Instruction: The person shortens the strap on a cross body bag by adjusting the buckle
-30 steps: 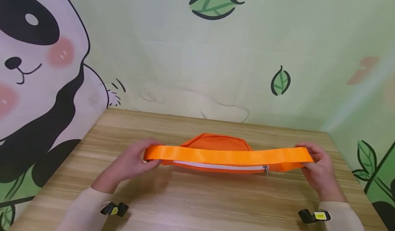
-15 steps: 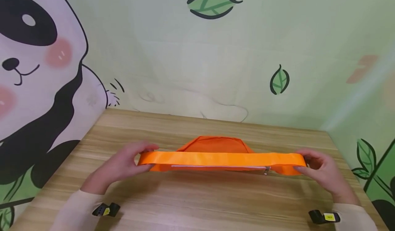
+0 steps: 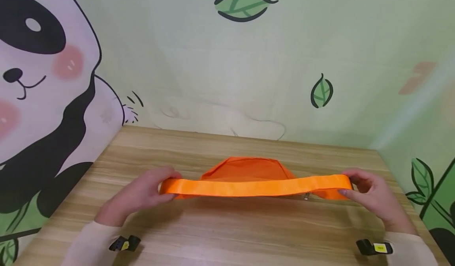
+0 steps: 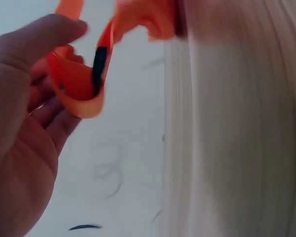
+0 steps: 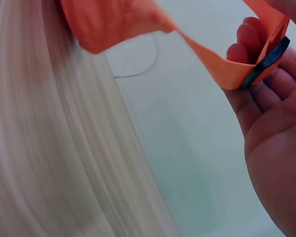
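Observation:
An orange fanny pack (image 3: 250,168) is stretched sideways between my two hands, close over the wooden table. Its bright orange strap (image 3: 249,188) runs across the front and hides most of the zipper; a metal zipper pull (image 3: 307,196) peeks out below. My left hand (image 3: 142,193) holds the looped left end between thumb and fingers. At the other end, my right hand (image 3: 373,199) grips the strap loop, its fingers curled through it. A black plastic fitting (image 4: 99,69) sits on the strap in the left wrist view, and another black fitting (image 5: 266,63) lies against the right fingers.
The wooden tabletop (image 3: 227,230) reaches back to a pale green wall (image 3: 177,60) printed with leaves. A large panda print (image 3: 39,80) covers the left side. Black wrist devices (image 3: 124,243) are worn over both sleeves.
The strap has come down over the white zipper line, which showed before. My left hand has shifted slightly left and lower, and my right hand's grip has turned a little.

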### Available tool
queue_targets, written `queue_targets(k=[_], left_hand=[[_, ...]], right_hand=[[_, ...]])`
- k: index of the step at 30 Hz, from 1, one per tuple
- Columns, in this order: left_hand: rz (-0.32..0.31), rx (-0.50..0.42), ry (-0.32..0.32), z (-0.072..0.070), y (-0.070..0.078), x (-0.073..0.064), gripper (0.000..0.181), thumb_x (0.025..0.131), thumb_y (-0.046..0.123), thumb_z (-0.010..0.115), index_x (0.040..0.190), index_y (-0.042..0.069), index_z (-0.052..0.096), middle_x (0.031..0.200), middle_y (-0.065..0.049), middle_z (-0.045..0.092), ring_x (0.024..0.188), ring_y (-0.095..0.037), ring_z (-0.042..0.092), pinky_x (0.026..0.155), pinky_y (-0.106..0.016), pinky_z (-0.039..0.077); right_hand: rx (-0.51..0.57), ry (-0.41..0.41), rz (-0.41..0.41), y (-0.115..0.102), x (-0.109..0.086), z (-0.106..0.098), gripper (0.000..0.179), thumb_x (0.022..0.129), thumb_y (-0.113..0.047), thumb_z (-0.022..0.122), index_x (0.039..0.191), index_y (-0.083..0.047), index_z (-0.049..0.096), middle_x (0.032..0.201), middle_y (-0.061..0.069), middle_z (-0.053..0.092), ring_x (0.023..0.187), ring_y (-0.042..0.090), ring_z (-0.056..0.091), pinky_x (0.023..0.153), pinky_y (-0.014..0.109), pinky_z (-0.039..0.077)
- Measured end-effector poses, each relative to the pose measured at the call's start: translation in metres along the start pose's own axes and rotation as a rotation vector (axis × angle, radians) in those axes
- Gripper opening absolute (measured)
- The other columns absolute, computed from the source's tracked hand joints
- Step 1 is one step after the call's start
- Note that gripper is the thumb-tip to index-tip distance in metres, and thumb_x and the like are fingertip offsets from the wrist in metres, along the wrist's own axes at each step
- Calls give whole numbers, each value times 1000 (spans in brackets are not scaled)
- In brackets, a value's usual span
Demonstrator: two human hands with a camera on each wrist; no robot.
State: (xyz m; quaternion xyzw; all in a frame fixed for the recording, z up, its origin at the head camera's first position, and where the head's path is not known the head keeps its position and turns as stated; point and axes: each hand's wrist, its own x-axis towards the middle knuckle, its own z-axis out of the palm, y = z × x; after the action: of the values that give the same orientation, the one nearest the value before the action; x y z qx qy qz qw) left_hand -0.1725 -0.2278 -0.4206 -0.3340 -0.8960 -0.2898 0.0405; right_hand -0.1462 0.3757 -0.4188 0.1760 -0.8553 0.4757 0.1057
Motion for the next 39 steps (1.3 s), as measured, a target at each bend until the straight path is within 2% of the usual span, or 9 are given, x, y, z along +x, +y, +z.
queue_targets(k=[4,8,13,16,19,22,26,32,39], left_hand=[[-35,-324,38,4,2,1,38,83,-1,90,109,13,66,111,3,72,104,-11,68,101,-21,56],[49,-619,81,9,4,2,37,82,-12,83,107,5,61,120,0,72,109,-16,71,103,-22,57],[136,-748,113,13,8,4,38,80,-17,77,109,-1,59,114,6,72,97,-15,71,94,-25,61],[138,-680,124,12,10,5,37,79,-14,80,108,0,62,102,0,70,86,-16,69,88,-25,61],[90,-534,117,10,8,3,36,79,-7,86,107,4,65,95,-3,70,85,-15,70,86,-27,60],[20,-356,83,7,8,0,35,81,3,91,107,10,69,99,1,73,91,-10,69,89,-28,59],[8,-174,47,5,9,-3,36,81,9,93,109,14,71,105,6,74,96,-7,67,91,-30,60],[27,-119,37,10,3,-5,37,81,7,93,109,17,71,104,10,74,96,-5,65,89,-30,61],[-70,-104,-36,5,1,-5,37,88,19,91,119,23,73,108,14,73,98,-7,62,93,-31,59]], right_hand=[[-2,-14,22,4,1,1,34,87,17,78,119,6,71,111,-24,73,95,0,67,86,9,54],[-46,-8,50,8,1,3,32,89,12,79,119,6,71,109,-26,72,92,2,65,83,9,54],[-79,-10,82,13,2,6,31,91,7,80,120,7,70,108,-28,70,94,1,64,84,8,52],[-83,-14,82,15,1,5,30,92,6,80,120,6,70,109,-28,69,95,-1,63,85,7,51],[-73,-9,63,17,0,3,30,90,9,79,119,6,71,109,-27,70,96,-1,63,86,7,51],[-71,8,53,17,-2,0,30,89,11,79,117,7,71,109,-27,71,97,-3,63,88,6,49],[-79,17,64,15,-4,-4,30,88,12,80,116,7,70,109,-27,71,99,-4,63,89,4,48],[-51,-17,43,13,-9,-6,33,87,16,78,118,8,69,110,-25,72,101,-4,65,88,6,52],[-50,14,45,5,-6,-1,36,88,15,78,121,9,67,111,-26,71,100,-4,65,87,7,53]])
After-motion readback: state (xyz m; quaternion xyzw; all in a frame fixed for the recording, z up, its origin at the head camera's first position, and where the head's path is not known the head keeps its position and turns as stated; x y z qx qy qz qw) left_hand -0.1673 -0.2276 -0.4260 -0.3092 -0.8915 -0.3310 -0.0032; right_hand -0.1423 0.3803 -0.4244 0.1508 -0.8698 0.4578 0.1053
